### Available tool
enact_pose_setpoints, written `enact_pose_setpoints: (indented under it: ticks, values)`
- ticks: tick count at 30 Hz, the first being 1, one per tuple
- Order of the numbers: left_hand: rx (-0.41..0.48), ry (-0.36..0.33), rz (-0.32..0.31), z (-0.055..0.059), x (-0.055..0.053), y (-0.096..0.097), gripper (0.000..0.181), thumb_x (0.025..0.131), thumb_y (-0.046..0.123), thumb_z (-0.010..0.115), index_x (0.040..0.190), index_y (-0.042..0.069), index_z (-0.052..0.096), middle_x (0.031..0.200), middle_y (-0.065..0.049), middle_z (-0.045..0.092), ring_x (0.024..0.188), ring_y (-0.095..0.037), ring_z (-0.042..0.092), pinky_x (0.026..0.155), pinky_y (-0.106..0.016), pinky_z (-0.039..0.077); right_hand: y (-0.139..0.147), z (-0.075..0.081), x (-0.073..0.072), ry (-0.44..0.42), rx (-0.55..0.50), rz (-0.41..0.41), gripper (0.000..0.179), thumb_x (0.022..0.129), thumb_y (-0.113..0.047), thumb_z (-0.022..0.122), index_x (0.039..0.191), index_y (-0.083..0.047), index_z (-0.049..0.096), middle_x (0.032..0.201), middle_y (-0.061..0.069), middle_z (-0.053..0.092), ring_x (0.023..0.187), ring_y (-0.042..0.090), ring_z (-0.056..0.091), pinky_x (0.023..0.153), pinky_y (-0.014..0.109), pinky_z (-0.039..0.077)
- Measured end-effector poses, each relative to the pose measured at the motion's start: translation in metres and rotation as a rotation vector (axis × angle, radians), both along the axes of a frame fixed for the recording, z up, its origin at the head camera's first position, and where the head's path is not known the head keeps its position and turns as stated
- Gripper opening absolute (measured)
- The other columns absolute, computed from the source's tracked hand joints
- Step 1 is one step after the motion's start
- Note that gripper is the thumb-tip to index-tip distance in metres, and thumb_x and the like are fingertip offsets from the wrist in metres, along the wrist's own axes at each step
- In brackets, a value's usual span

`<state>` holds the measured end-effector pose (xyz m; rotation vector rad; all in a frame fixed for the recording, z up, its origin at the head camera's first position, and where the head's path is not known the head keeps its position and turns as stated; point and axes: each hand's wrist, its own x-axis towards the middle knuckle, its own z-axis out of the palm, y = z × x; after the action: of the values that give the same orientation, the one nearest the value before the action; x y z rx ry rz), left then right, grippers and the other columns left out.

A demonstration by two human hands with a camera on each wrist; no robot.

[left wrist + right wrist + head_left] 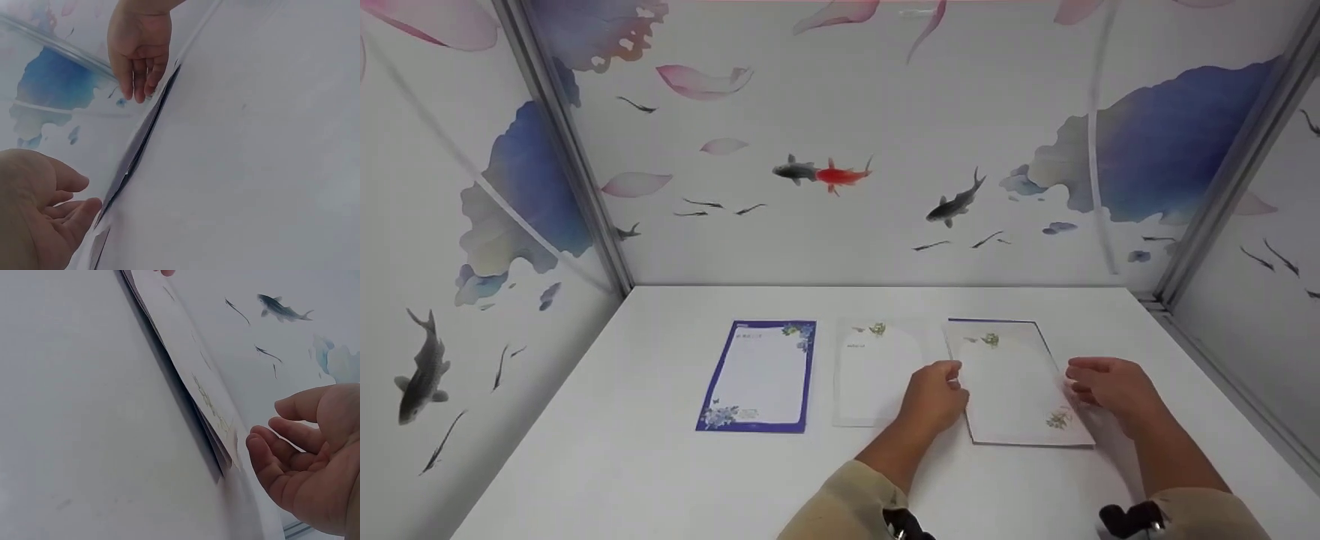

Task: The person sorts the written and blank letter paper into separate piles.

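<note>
A thin stack of decorated paper sheets (1012, 390) lies at the right of the table, a pale flower-printed sheet on top. At its left long edge is my left hand (934, 401), fingers loosely bent beside the paper; whether a fingertip touches it I cannot tell. My right hand (1117, 386) is by the right long edge, and in the right wrist view its relaxed fingers (275, 455) stand just apart from the stack. Dark-edged layers show along the stack's side (135, 152) in the left wrist view. Neither hand visibly grips anything.
To the left lies a sheet with a blue-purple floral border (757, 379). A pale, flower-printed sheet (874, 382) sits between it and the stack, partly behind my left hand. The white table (607, 450) is enclosed by printed wall panels (885, 240) with metal posts.
</note>
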<state>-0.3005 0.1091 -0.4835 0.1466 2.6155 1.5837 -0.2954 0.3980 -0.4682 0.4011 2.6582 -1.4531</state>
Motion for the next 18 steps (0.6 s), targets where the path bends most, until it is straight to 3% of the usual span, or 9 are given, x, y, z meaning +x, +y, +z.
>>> enact_pose_setpoints:
  ticks: [4,10,18]
  values:
    - [0.074,-0.031,-0.004,0.004,-0.001,-0.007,0.043,0.101,0.02,0.073,0.143,0.016,0.067,0.14,-0.001,0.072,0.126,-0.017,0.07,0.11,-0.038,0.059,-0.009,0.003,-0.001,0.03,-0.018,0.038,0.066,0.108,-0.047,0.06,0.156,-0.003,0.051,0.151,0.025,0.061,0.115,0.022,0.069,0.086,0.019,0.061]
    - [0.04,0.004,-0.047,0.01,-0.005,-0.024,0.044,0.102,0.03,0.072,0.145,0.021,0.065,0.14,0.005,0.072,0.128,-0.014,0.068,0.111,-0.038,0.058,-0.03,0.011,-0.001,0.033,-0.04,0.149,0.066,0.108,-0.046,0.061,0.156,-0.001,0.051,0.151,0.024,0.062,0.12,0.025,0.071,0.098,0.029,0.063]
    - [0.045,0.025,-0.025,0.009,-0.014,-0.051,0.046,0.104,0.03,0.07,0.147,0.018,0.063,0.139,0.002,0.072,0.131,-0.017,0.068,0.114,-0.041,0.056,-0.061,0.019,-0.007,0.021,-0.095,0.148,0.062,0.107,-0.045,0.063,0.155,-0.007,0.053,0.154,0.021,0.061,0.133,0.033,0.067,0.11,0.038,0.059]
